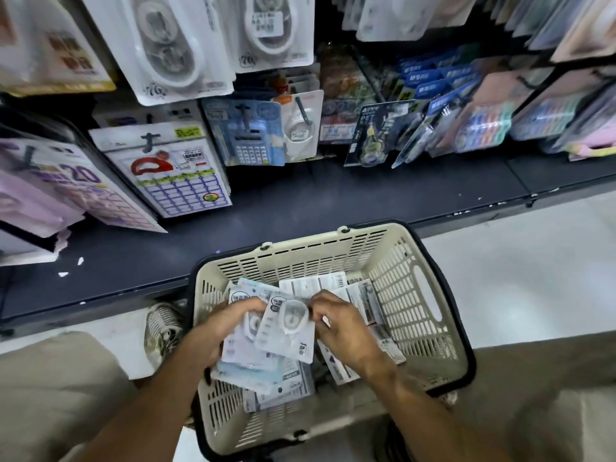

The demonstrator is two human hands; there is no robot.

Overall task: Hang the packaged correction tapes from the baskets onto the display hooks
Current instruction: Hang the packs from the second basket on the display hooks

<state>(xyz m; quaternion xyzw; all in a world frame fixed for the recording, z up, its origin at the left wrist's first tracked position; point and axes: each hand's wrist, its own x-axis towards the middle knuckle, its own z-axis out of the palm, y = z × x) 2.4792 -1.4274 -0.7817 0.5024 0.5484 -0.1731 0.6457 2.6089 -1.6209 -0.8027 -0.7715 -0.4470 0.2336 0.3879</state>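
Correction tape packs (286,331) fill the cream shopping basket (413,295) that sits on the floor right in front of me, its far rim pushed against the edge of the dark base shelf (300,201). I read that placement as convenience: the stock stays directly under the display, so each lift to a hook is short.

My left hand (220,331) has its fingers curled around a small stack of packs, holding them fanned and face up at the basket's left side. My right hand (340,323) pinches the upper right edge of the top pack, the one with the clear blister showing the white dispenser. I judge this is a sorting grip: the left keeps the bundle steady while the right peels one card free and turns its hang hole upward. Other packs lie loose and overlapping on the basket floor, some face down with barcodes showing.

Above, similar white correction tapes (301,128) hang on a grey display hook (301,106) beside a blue calculator pack (248,135); that looks to me like the matching hook. Larger tape packs (166,48) hang higher up. A second basket (163,325) peeks out to the left, mostly hidden.
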